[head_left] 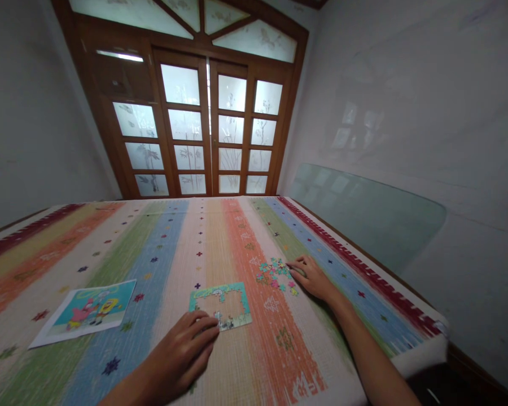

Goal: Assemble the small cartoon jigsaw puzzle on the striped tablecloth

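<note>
A partly assembled jigsaw frame (220,303) with a teal border lies on the striped cloth in front of me. My left hand (182,352) rests flat on the cloth, fingertips touching the frame's near edge, holding nothing. A scatter of loose puzzle pieces (276,275) lies to the right of the frame. My right hand (311,276) reaches to that pile, fingers spread and touching the pieces at its right side; I cannot make out a piece held in it.
A cartoon reference picture (87,311) lies on the cloth at the left. The striped cloth (173,248) covers a large flat surface whose right edge (406,316) drops off. A glass sheet (364,214) leans on the right wall. Wooden glazed doors (207,129) stand behind.
</note>
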Demonstrator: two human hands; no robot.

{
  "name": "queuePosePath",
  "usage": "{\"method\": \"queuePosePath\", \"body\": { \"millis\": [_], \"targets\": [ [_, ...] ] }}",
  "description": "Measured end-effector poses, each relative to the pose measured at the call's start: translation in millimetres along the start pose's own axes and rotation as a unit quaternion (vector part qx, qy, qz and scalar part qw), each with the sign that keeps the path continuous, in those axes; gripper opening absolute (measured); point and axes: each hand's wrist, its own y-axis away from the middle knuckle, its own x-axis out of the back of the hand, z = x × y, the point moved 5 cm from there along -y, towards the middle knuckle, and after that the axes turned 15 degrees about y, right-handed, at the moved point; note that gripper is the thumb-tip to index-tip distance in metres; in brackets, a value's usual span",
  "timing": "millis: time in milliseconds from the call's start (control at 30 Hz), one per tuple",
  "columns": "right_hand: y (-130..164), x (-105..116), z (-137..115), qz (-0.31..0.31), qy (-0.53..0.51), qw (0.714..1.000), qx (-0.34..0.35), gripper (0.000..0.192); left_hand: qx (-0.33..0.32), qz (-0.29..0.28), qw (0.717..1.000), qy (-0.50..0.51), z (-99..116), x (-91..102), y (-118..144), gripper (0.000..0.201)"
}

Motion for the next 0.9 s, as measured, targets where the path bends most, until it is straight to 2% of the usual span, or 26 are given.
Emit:
{"method": "queuePosePath", "body": {
  "millis": [133,533,800,900],
  "targets": [
    [0,-1,0,-0.001,0.005,1.0,-0.006,0.029,0.006,-0.001,1.0,0.005,0,0.5,0,0.035],
    [-2,-4,0,0.009,-0.032,0.999,-0.024,0.025,0.014,0.007,1.0,0.018,-2,-2.9,2,0.036],
    [-3,8,-1,0.021,-0.096,0.993,-0.069,0.027,0.011,0.005,1.0,0.022,4,2.5,-5,0.034],
    [-4,14,-13,0.037,-0.148,0.984,-0.087,0.03,0.017,0.004,1.0,0.026,5,2.7,-6,0.034]
  ]
}}
